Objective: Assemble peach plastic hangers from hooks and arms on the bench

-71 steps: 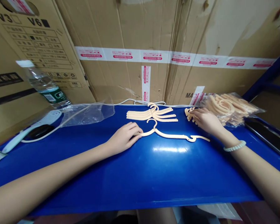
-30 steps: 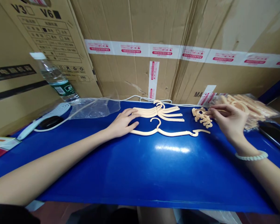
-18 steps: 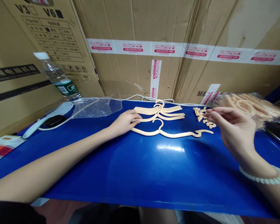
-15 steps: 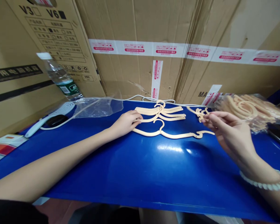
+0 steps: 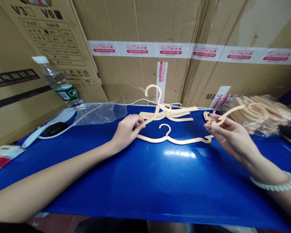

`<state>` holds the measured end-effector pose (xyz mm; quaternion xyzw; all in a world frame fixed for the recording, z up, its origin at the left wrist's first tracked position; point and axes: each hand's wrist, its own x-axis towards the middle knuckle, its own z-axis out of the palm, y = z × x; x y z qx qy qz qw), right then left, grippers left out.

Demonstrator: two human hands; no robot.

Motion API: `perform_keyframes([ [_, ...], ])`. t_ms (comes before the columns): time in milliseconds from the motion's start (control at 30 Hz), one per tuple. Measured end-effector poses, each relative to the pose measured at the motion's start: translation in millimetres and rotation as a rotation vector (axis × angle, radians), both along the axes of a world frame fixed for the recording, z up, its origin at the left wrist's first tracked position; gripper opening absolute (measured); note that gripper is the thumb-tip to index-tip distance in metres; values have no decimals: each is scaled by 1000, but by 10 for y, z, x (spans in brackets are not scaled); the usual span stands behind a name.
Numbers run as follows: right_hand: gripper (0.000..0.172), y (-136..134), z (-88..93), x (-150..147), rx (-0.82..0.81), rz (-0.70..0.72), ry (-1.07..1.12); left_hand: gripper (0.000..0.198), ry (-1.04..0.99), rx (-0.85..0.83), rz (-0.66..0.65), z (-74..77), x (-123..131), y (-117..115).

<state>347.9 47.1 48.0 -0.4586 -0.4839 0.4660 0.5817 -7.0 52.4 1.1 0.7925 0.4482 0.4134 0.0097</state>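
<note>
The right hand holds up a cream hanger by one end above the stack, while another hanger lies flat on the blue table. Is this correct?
No: the left hand holds up the cream hanger by one end above the stack, as the head view shows; the right hand holds a small piece. Another hanger lies flat on the blue table.

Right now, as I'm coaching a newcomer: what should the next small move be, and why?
Probably bring the small piece in the right hand to the free right end of the raised hanger: the left hand holds it tilted up, and the flat hanger already carries such a piece.
</note>
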Motion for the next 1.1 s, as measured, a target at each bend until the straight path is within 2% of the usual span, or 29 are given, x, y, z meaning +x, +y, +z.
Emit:
perform_keyframes([
  [100, 36, 42, -51, 38, 15, 33, -48, 5, -20, 46, -22, -35, 30, -18],
  [367, 41, 47, -79, 89, -32, 119, -168, 15, 77, 125, -94, -45, 45, -53],
  [700, 38, 13, -52, 64, -195, 280, -54, 15, 88, 156, -103, -43, 60, -63],
  [1100, 40, 34, -90, 91, -248, 291, -110, 17, 93, 245, -127, -45, 58, -65],
])
